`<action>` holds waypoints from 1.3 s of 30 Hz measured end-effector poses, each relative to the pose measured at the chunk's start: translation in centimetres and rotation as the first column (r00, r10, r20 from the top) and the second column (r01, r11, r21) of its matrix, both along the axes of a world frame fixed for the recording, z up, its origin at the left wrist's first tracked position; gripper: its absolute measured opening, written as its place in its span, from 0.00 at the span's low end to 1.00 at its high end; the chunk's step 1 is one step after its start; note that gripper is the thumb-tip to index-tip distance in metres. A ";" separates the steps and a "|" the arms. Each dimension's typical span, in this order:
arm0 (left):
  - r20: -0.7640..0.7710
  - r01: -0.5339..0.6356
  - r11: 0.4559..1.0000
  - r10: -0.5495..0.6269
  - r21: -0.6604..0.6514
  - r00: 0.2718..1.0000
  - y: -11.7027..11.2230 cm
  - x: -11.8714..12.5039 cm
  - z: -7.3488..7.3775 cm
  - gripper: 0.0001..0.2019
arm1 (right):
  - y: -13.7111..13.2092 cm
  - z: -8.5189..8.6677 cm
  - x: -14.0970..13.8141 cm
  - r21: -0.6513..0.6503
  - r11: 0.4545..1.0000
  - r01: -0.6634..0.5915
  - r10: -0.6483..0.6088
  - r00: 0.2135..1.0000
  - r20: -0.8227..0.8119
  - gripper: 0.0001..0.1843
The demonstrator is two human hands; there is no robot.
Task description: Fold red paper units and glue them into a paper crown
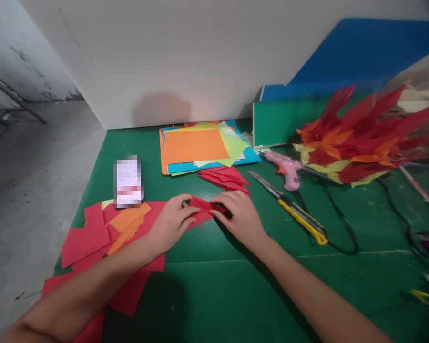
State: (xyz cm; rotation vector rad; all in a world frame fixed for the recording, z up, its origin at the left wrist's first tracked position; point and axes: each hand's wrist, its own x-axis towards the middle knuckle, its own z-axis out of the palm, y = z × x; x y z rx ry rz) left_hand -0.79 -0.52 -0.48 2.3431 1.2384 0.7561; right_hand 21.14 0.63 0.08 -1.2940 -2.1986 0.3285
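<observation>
**Two-Handed Folding of a Red Paper Piece**

The small red paper (203, 218) is held over the green surface (214, 295), at the centre of the work; clock directions are read from it, with 12 o'clock away from the person. The left hand (173, 216), at 9 o'clock, has its grip pinching the paper's near edge between thumb and fingers. The right hand (239, 216), at 3 o'clock, has its grip closed on the opposite corner, thumb against fingertips; how many layers lie between them cannot be told. The step in hand is judged to be shaping a fold. The next move calls for aligned edges, a steady left pinch and firm right-hand pressure along the crease; a slack hold could let the layers slip askew.

Surroundings: folded red pieces (223, 177) lie in a pile at 1 o'clock, just short of the stacked coloured sheets (196, 145) at 12. A pink glue gun (289, 171) lies at 2 o'clock, with a red-and-orange paper arrangement (364, 138) beyond it. The yellow-handled cutter (302, 219) rests at 3, blade exposed. Loose red sheets (87, 240) spread towards 8, orange pieces (123, 228) on top.
</observation>
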 end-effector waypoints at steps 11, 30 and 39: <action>-0.088 0.015 0.998 -0.020 -0.059 0.996 0.4 0.1 0.7 0.08 | -1.2 -0.1 -2.6 -0.050 0.997 -0.057 0.063 0.990 0.123 0.15; -0.094 0.002 1.000 0.000 0.028 0.996 0.1 -0.1 0.2 0.20 | 0.3 0.0 0.1 -0.205 0.974 -0.099 0.084 0.993 -0.077 0.17; 0.048 0.217 0.976 -0.217 0.005 0.975 0.6 -0.2 -0.4 0.13 | 0.1 0.5 0.0 -0.341 0.937 -0.079 0.017 0.983 -0.181 0.13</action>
